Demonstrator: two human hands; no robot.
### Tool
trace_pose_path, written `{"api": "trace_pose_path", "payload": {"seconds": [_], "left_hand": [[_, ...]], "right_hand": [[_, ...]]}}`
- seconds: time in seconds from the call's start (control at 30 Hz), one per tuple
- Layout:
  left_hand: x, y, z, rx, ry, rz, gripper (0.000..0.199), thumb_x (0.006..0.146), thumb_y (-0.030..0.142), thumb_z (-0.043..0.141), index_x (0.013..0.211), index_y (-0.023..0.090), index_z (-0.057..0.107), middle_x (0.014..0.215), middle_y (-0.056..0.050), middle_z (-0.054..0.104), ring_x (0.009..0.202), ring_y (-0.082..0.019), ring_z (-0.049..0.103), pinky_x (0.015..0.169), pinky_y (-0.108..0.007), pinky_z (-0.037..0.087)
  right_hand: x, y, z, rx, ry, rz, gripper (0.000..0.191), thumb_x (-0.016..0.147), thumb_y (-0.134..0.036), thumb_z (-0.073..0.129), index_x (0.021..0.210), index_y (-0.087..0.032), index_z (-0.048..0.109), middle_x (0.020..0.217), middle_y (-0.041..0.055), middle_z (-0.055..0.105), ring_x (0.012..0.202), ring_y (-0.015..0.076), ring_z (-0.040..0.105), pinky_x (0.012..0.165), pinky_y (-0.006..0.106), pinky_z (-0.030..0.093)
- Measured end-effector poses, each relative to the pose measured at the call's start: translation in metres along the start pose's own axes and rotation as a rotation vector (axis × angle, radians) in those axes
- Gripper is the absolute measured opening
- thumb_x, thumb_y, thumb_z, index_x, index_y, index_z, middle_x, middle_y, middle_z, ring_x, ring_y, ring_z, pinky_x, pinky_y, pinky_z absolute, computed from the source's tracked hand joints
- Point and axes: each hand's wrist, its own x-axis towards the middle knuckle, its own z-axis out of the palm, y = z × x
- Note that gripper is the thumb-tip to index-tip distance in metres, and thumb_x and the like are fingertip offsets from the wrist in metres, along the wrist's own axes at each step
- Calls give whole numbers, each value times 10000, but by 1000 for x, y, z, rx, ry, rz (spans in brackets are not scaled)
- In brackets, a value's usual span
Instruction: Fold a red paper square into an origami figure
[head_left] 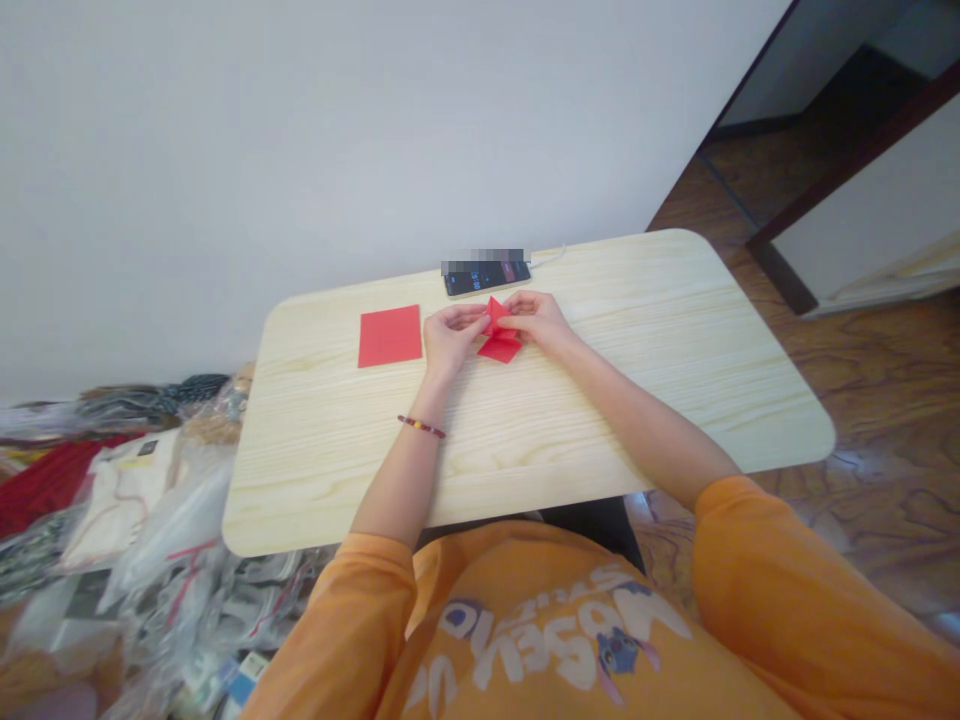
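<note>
A partly folded piece of red origami paper (500, 347) is held between both hands above the middle of the table. My left hand (452, 335) pinches its left side with thumb and fingers, a beaded bracelet round the wrist. On the other side, my right hand (536, 318) grips the paper's right edge, thumb in front. One pointed flap stands up between the fingertips, and a lower flap spreads out beneath them. The inner folds are partly hidden by the fingers. Left of my left hand, a flat red square sheet (390, 336) lies on the table.
The light wood table (525, 430) has rounded corners and stands against a white wall. A phone (486, 279) with a white cable (551, 257) lies at the back edge. Plastic-bagged clothes (150, 510) are piled to the left. Wooden floor (885, 360) shows at right.
</note>
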Motion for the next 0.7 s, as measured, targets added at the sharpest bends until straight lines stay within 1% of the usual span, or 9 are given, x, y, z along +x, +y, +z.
{"api": "trace_pose_path", "payload": {"seconds": [0.1, 0.23, 0.57, 0.7], "left_hand": [[0, -1, -1, -11, -27, -25, 367, 539, 333, 843, 825, 127, 738, 777, -89, 741, 702, -180, 691, 735, -301, 553], [0, -2, -2, -31, -24, -72, 402, 505, 350, 859, 814, 126, 735, 765, -92, 741, 703, -192, 694, 739, -312, 552], [1, -2, 1, -57, 40, -96, 368, 480, 275, 861, 781, 124, 711, 715, -75, 726, 666, -179, 685, 727, -315, 541], [0, -2, 2, -88, 60, -96, 362, 469, 275, 865, 751, 123, 696, 684, -68, 719, 634, -166, 674, 719, -314, 541]], "right_hand": [[1, 1, -1, 1, 3, -2, 300, 468, -215, 796, 658, -163, 569, 518, -43, 575, 397, 49, 433, 363, 175, 235], [1, 2, -1, 2, 11, 3, 302, 466, -214, 797, 660, -163, 570, 518, -44, 567, 409, 55, 446, 375, 178, 257], [2, 3, -2, 7, 18, 0, 302, 485, -195, 815, 680, -156, 587, 552, -31, 586, 444, 70, 490, 403, 182, 302], [2, 2, -2, 12, 10, -1, 319, 473, -207, 828, 678, -153, 590, 532, -37, 579, 421, 60, 472, 382, 175, 282]]}}
